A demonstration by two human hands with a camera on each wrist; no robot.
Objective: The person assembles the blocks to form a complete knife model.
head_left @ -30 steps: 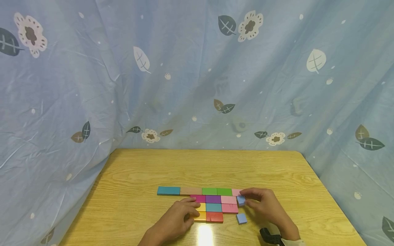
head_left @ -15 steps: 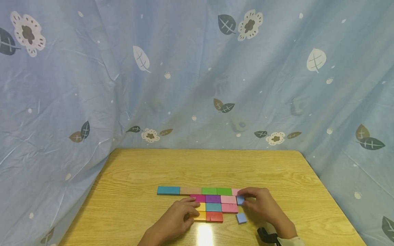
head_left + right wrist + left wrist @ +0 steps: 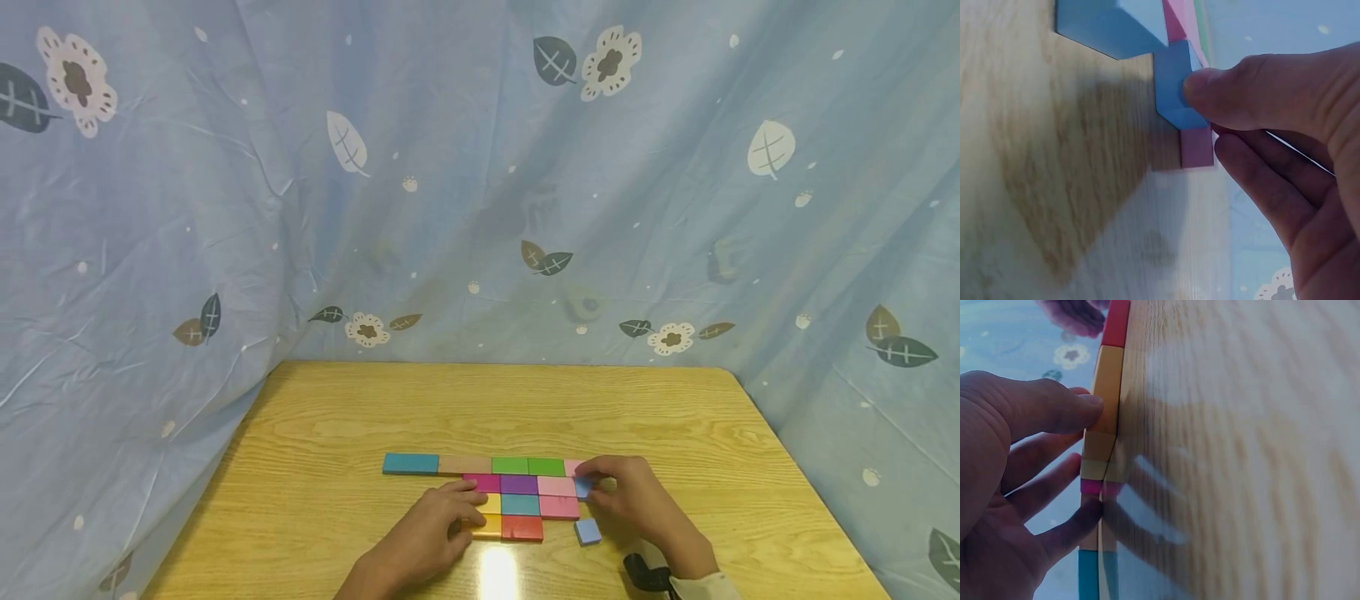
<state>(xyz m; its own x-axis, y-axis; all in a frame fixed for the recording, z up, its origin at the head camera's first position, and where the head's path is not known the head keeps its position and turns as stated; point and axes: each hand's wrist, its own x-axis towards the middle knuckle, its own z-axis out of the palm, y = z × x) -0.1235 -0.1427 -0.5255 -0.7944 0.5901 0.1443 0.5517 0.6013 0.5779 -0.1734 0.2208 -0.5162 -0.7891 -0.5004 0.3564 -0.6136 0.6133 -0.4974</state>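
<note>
Coloured flat blocks form a stepped layout of touching rows on the table. My left hand lies along the left side, its fingertips touching the magenta block and the yellow blocks. In the left wrist view its thumb rests against a yellow-orange block. My right hand pinches a small blue block at the right end of the second row, beside a pink block. The right wrist view shows the thumb on this blue block. A second blue block sits apart, nearer the front.
The back row runs from a long blue block through a tan block and green blocks to a partly covered pink one. A red block ends the front row. A patterned curtain surrounds the wooden table.
My right hand has shifted slightly left, bringing the small blue block from a tilted position up against the second row's pink block. My left hand has stayed in place.
</note>
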